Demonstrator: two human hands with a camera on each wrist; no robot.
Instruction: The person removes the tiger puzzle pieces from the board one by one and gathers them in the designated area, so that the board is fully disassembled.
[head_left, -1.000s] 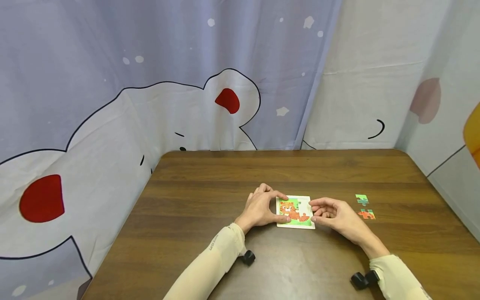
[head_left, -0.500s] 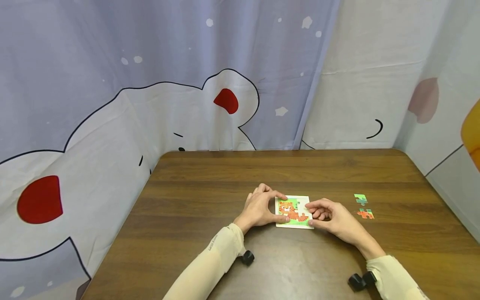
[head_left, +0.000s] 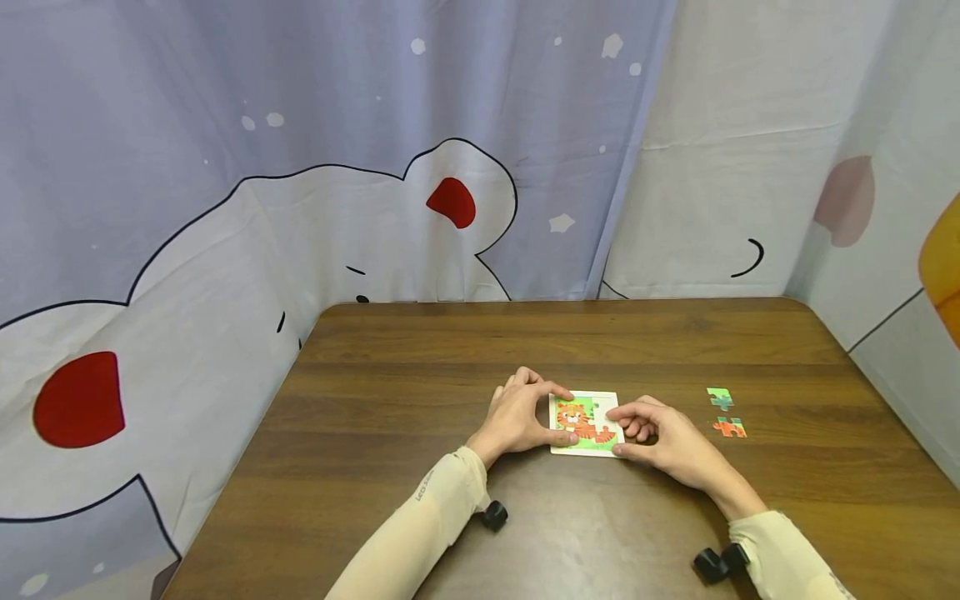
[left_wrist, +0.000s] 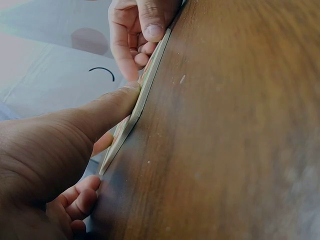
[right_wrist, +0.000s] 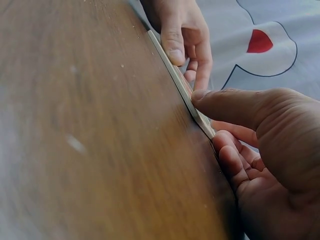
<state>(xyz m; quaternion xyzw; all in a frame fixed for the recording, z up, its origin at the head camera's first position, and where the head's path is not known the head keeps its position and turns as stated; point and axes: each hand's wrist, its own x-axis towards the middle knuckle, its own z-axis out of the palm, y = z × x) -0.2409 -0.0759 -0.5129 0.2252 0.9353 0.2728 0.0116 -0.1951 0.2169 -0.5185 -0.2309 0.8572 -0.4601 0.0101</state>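
A small, white-rimmed tiger jigsaw board (head_left: 588, 452) lies flat on the table between both hands. Pale backing shows at its upper right. My left hand (head_left: 516, 421) holds the board's left side down, index fingertip at the top border and thumb low on the picture. On the right side, my right hand (head_left: 667, 433) rests its index fingertip on the pale area and its thumb at the near corner, other fingers bent. Edge-on, the left wrist view shows my left thumb (left_wrist: 117, 105) pressing the board's top; my right thumb (right_wrist: 225, 106) does likewise in the right wrist view.
Two loose jigsaw pieces lie right of the right hand: a green and teal piece (head_left: 720, 397) farther back, an orange and green piece (head_left: 730, 427) nearer. The brown wooden table (head_left: 420, 350) meets a printed curtain (head_left: 337, 225) behind it.
My right hand has slid a little left, its index fingertip moving from the board's right edge onto the pale area. The left hand keeps its place on the board.
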